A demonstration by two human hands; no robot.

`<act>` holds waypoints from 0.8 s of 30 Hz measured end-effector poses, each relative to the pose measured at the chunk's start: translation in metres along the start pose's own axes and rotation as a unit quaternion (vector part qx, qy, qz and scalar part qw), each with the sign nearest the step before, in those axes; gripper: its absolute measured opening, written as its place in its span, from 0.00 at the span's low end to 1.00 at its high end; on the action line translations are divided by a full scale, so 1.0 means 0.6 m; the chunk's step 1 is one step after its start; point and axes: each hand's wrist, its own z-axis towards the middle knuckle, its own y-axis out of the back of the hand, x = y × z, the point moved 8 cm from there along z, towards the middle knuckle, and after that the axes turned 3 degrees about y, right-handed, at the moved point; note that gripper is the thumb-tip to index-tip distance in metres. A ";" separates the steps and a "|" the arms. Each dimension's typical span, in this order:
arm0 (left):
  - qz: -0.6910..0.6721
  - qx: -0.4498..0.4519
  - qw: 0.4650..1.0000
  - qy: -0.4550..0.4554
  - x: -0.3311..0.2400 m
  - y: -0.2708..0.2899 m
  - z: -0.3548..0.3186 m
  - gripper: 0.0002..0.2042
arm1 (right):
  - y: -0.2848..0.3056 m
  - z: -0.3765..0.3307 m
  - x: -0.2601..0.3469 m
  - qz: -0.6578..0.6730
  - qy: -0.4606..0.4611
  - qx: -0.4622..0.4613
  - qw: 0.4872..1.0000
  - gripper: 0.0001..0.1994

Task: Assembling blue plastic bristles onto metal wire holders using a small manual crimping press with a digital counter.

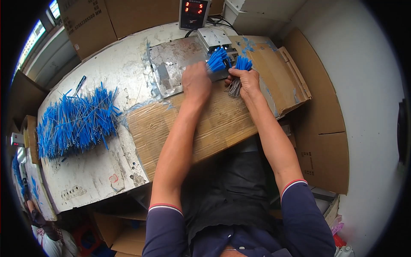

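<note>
My right hand (247, 81) is closed around a bundle of thin wire pieces with blue ends (243, 64). The blue ends point up and away from me; bare wire stems show below the fingers. My left hand (197, 82), smeared by motion, hovers over the metal plate (174, 88). Right beside it is another cluster of blue-ended wire pieces (217, 60), in front of a small metal machine (212, 38). The left fingers are too blurred to show whether they grip that cluster. A large heap of the same pieces (79, 120), some with looped wire ends, lies at the left.
A display box with red digits (194, 15) stands at the back. Flattened cardboard (180, 132) covers the table's near edge; a cardboard box (276, 77) sits at right. A blue pen-like stick (80, 85) lies behind the heap. Another person's arm (36, 214) shows lower left.
</note>
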 end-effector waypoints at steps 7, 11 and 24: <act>0.074 0.029 0.997 0.016 0.004 -0.011 -0.001 0.07 | 0.003 -0.002 0.005 -0.061 0.009 0.009 0.998 0.11; 0.056 -0.004 0.996 0.067 0.021 0.000 -0.001 0.04 | -0.001 0.004 0.000 -0.071 0.009 -0.014 0.997 0.10; 0.014 -0.049 0.992 0.118 0.030 0.021 0.001 0.05 | -0.019 0.026 -0.002 -0.142 -0.003 -0.064 0.988 0.08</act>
